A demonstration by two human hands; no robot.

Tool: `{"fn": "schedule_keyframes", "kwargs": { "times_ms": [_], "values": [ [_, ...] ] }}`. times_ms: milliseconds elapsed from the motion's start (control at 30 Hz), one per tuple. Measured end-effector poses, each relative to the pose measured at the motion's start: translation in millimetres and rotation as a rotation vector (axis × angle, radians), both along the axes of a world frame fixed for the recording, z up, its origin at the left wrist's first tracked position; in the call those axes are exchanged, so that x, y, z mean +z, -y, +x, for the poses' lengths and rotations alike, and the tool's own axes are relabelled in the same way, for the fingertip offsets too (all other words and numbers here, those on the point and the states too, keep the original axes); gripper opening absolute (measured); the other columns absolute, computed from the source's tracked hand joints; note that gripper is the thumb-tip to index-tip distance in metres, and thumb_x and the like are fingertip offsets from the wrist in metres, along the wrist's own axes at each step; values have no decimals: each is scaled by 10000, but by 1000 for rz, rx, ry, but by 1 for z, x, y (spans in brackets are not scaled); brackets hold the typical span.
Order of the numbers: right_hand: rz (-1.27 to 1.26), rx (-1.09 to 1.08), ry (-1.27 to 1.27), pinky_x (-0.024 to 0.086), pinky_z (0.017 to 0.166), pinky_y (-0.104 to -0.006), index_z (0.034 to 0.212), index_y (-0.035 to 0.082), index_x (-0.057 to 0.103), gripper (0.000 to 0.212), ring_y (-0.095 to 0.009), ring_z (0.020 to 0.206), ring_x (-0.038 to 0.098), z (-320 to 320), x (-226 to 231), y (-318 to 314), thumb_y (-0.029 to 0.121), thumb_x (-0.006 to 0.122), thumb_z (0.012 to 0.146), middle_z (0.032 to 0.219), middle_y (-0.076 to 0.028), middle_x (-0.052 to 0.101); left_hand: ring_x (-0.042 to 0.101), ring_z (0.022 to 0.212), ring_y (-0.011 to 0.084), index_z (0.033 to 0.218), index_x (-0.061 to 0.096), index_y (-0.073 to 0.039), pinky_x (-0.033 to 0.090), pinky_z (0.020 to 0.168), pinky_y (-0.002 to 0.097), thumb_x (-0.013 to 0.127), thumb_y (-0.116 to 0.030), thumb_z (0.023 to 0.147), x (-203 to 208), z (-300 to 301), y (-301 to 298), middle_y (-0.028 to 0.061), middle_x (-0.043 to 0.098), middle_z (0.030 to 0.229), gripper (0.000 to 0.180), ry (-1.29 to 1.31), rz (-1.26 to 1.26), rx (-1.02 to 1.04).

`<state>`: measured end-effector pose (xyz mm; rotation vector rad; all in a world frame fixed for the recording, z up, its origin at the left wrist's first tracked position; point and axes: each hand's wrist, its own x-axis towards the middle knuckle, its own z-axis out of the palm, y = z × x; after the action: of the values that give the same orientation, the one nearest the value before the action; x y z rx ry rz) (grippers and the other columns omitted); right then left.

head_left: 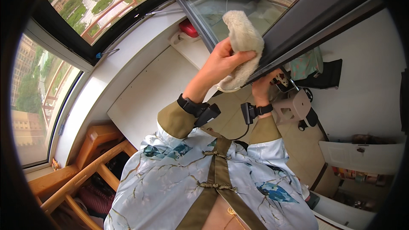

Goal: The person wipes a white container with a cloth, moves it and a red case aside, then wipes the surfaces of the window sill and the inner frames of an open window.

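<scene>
Pressing one beige cloth (243, 38) to the window frame (298, 34), the left hand (221, 61) grips it; the right hand (263, 86) clasps the frame

We see daylight through the dark-framed windows (102, 12) above a white sill (145, 89), with a wooden chair (85, 166) just below the sill.

Cream cloth (243, 38), dark window frame (298, 34), pale blue floral blouse (170, 174) trimmed olive.
</scene>
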<state>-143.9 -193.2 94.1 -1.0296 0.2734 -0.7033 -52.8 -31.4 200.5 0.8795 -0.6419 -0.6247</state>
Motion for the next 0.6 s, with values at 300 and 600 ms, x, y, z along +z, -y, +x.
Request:
{"fn": "schedule_keyframes", "kwargs": {
  "times_ms": [300, 600],
  "values": [
    [-177, -65, -52, 139, 1073, -348, 1411, 136, 107, 756, -196, 1300, 186, 4, 7, -3, 653, 183, 865, 1434, -30, 159, 590, 787, 97, 966, 605, -41, 486, 694, 258, 684, -73, 761, -67, -4, 1, 22, 634, 885, 222, 21, 239, 43],
    [-141, 54, 1, 154, 1071, -348, 1413, 118, 98, 749, -196, 1308, 187, 0, -4, 8, 635, 138, 873, 1447, -36, 141, 581, 811, 96, 992, 572, -11, 472, 731, 263, 681, -69, 755, 7, -9, 11, 19, 625, 901, 267, 112, 79, 134]
  ]
}}
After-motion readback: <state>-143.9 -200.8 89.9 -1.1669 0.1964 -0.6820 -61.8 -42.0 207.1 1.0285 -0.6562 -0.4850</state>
